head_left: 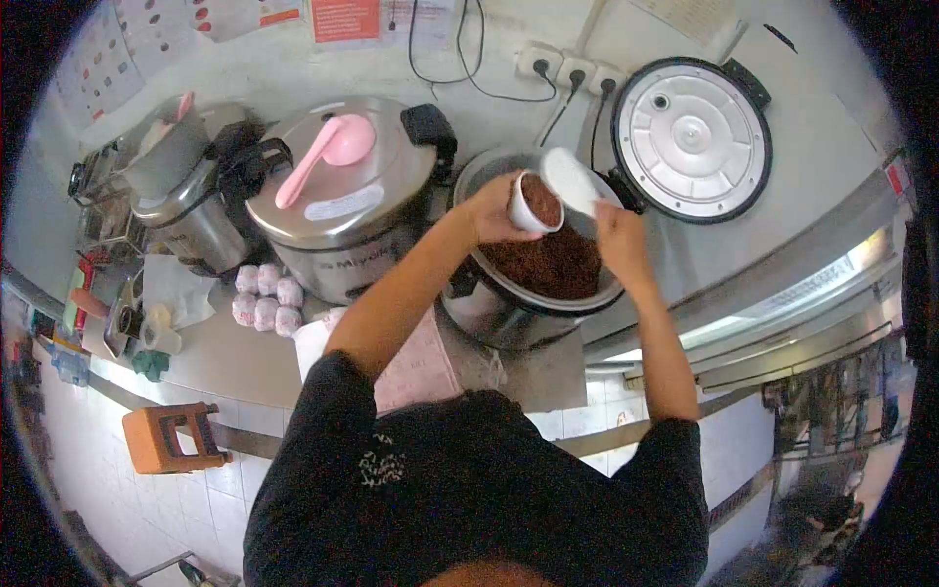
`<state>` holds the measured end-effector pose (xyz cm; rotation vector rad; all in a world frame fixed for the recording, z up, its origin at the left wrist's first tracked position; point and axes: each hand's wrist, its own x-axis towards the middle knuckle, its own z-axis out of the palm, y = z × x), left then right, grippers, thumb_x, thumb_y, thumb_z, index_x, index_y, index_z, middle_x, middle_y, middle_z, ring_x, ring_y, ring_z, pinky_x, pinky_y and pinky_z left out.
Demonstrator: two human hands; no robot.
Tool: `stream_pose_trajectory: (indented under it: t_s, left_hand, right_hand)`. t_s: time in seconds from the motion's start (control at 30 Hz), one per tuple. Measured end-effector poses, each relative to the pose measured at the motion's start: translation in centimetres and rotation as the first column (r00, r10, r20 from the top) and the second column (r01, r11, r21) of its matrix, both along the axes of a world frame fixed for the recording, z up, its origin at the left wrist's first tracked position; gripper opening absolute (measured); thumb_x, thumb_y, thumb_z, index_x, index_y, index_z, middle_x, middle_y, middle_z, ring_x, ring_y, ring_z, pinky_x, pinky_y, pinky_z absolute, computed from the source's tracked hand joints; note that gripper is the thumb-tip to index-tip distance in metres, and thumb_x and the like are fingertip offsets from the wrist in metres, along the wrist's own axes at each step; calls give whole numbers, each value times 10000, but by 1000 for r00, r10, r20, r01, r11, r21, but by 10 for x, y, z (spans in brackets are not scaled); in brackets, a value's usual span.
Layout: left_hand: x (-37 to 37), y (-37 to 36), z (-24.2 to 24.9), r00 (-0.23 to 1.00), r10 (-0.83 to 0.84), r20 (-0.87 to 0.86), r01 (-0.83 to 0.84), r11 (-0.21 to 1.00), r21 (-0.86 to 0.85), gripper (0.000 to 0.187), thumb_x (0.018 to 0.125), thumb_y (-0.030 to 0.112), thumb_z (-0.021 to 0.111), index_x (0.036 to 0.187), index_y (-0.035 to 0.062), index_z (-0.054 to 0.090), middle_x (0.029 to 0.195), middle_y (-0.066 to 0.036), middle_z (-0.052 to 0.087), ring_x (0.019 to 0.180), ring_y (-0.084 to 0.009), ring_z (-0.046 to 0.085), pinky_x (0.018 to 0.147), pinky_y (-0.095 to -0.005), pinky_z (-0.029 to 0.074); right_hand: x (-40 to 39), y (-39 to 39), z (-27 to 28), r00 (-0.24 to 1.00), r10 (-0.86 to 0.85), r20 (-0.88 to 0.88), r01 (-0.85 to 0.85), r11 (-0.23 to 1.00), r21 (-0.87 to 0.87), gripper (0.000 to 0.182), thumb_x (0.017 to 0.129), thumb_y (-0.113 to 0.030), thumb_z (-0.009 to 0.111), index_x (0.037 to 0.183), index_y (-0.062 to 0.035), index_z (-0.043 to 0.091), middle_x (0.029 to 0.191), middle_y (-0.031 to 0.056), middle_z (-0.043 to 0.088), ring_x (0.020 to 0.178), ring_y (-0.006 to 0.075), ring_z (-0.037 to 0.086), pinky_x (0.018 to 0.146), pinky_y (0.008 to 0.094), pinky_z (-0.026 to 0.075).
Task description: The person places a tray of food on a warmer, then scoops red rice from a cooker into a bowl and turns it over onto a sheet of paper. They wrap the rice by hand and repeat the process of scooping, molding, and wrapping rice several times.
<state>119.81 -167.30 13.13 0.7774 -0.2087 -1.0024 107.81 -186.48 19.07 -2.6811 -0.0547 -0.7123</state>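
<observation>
- My left hand [501, 210] holds the white cup [525, 213] above the open pot [499, 318], right of the closed cooker [323, 269].
- My right hand [623, 240] grips the white paddle [569, 181]; portioning seems underway (next move wants a steady cup).

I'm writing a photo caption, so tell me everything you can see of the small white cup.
The small white cup is round-mouthed, with no handle in sight, and holds reddish-brown grains. Whether it is plastic or ceramic I cannot tell. The left hand grips it, tilted, above the open cooker. The white paddle in the right hand is close by its rim; whether they touch is unclear.
</observation>
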Motion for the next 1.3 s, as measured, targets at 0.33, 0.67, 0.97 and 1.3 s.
stream_pose_trajectory:
  t_s: [0.33, 0.67, 0.97, 1.3]
  left_hand:
    - [-5, 1, 9, 979, 155, 133, -121, 965, -234, 402, 968, 371, 338, 1171, 129, 587, 1116, -84, 652, 964, -284, 646, 703, -387, 554]
    - [-32, -46, 2, 63, 108, 992, -806, 591, -13, 444, 966, 379, 340, 1066, 59, 631, 1108, -180, 629, 1017, -340, 601, 826, -434, 485]
    - [37, 7, -9, -275, -104, 956, -846, 499, -189, 310, 971, 234, 434, 1203, 61, 544, 982, -209, 652, 877, -281, 684, 764, -368, 558]
    - [-210, 300, -113, 279, 372, 885, -953, 221, 208, 204, 913, 240, 641, 981, 48, 651, 831, -58, 652, 784, -136, 614, 693, -277, 494]
  right_hand:
    - [47, -69, -49, 989, -55, -139, 79, 982, 172, 493, 981, -413, 388, 925, -10, 665, 913, 210, 666, 838, 354, 646, 786, 440, 498]
    - [-12, 59, -36, 759, 500, 417, 6, -645, 764, 508, 932, -435, 422, 1278, -74, 513, 1288, 168, 534, 1202, 412, 477, 1011, 532, 390]
    - [-71, 80, -50, 843, 199, 499, -245, -684, 687, 387, 888, -304, 544, 1149, -20, 580, 1175, 178, 606, 1129, 371, 564, 996, 519, 474]
    - [-85, 259, -243, 857, 498, 132, -462, 630, 624, 576, 737, -354, 750, 1198, -62, 565, 1147, 133, 608, 1060, 301, 574, 938, 408, 448]
